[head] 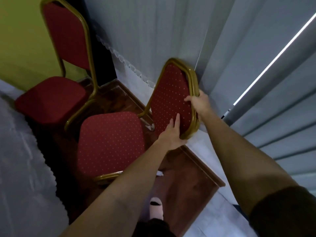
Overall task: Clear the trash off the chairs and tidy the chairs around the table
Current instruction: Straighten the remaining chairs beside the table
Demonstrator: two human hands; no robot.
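Note:
A red dotted chair with a gold frame stands in front of me, its seat facing up and its backrest near the curtain. My left hand grips the lower corner of that backrest's gold frame. My right hand grips the frame's far side, fingers curled over the edge. A second red chair stands to the left, its tall backrest against the green wall. No trash shows on either seat.
A table with a white cloth fills the left edge. Grey curtains and a blind close off the right. The wooden floor between them is narrow; my slippered foot stands on it.

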